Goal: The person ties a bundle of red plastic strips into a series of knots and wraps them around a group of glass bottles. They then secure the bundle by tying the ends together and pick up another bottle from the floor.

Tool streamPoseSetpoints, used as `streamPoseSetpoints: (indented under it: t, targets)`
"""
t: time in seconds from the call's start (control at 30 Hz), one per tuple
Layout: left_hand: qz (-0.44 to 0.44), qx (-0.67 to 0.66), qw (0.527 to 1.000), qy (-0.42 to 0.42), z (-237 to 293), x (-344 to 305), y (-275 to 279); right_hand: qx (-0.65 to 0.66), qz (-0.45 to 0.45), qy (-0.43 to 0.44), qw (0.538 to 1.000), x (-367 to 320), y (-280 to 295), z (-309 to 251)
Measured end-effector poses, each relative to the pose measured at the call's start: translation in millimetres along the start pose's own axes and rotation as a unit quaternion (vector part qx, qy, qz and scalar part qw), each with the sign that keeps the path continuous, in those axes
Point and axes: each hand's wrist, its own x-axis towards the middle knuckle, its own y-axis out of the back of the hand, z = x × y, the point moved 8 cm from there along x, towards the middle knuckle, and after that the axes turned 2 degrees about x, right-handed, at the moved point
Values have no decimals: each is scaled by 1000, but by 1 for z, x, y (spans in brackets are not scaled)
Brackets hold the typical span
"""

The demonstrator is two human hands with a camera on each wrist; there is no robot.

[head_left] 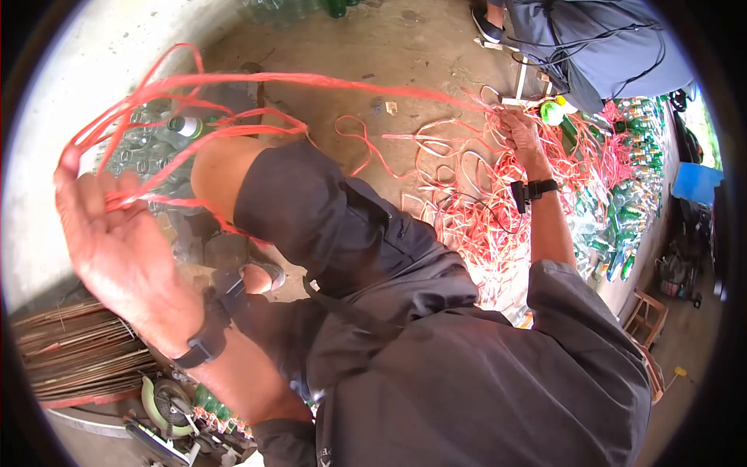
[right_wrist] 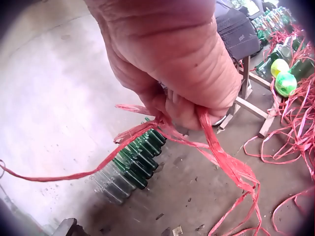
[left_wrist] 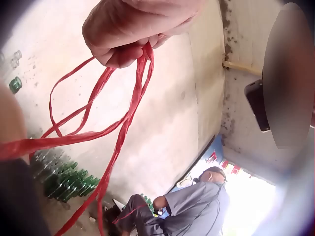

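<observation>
In the head view, a length of red twine (head_left: 311, 77) is stretched between the two hands, its long axis running from ten o'clock across to one o'clock, past the top of the knee (head_left: 220, 173). From the left hand (head_left: 124, 241), at nine o'clock, the far end is found towards two o'clock, where the twine is pinched by the right hand (head_left: 521, 140). The tangled heap (head_left: 482, 222) is spread on the floor (head_left: 327, 50) at six o'clock from the right hand, which is plainly the nearer of the two. The left forearm is angled towards ten o'clock with the palm turned up; the right forearm is extended towards twelve. In the left wrist view, the grip is seen at twelve o'clock with fingers curled closely, several strands being held in it; these are hung towards six and seven o'clock, and one is led off to nine. A seated person (left_wrist: 197, 206) is seen at five o'clock. In the right wrist view, the grip is narrow, twine being held under the bent fingers; one strand is carried out towards eight o'clock, a frayed bundle is hung towards five, and green bottles (right_wrist: 138, 160) are seen beyond at seven.
</observation>
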Motion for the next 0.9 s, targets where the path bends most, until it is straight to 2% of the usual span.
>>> streamPoseSetpoints:
  t: [0.1, 0.2, 0.27, 0.33, 0.37, 0.4, 0.43, 0.47, 0.53, 0.57, 0.63, 0.67, 0.73, 0.83, 0.87, 0.9]
  targets:
    - [18, -20, 999, -18, 16, 6, 20, -37, -12, 2, 999, -5, -9, -2]
    - [26, -40, 999, -10, 19, 12, 38, -140, -9, 40, 989, 3, -11, -1]
    - [29, -51, 998, -2, 19, 8, 31, -111, -33, 18, 993, 1, -15, 1]
    - [149, -41, 988, -20, 24, -7, 22, -81, -57, -4, 995, -8, -30, -9]
    - [149, -41, 988, -20, 24, -6, 27, -74, -70, -26, 994, -18, -41, -16]
    - [107, -68, 992, -21, 24, -2, 30, -67, -83, -48, 993, -24, -48, -17]
    - [64, -95, 993, -22, 25, 3, 34, -67, -83, -49, 993, -22, -47, -15]
    - [65, -94, 993, -22, 25, 6, 45, -78, -106, -41, 990, -18, -50, -12]
    - [-16, -92, 996, -13, 25, 14, 49, -87, -129, -35, 987, -19, -58, -13]
    - [-16, -91, 996, -12, 25, 13, 47, -123, -142, -32, 982, -25, -67, -17]
    - [65, -38, 997, -31, 26, 12, 52, -159, -156, -28, 975, -27, -73, -17]
    - [65, -38, 997, -31, 26, 9, 43, -204, -168, -36, 964, -25, -75, -13]
    - [135, -7, 990, -47, 27, -3, 30, -250, -179, -44, 951, -25, -77, -10]
    - [129, 16, 991, -44, 22, -13, 15, -257, -178, -4, 950, -31, -89, -25]
    - [130, 15, 990, -45, 19, -16, 14, -186, -196, -20, 963, -39, -97, -30]
    - [75, -11, 997, -24, 11, -16, 6, -115, -212, -36, 970, -47, -106, -37]
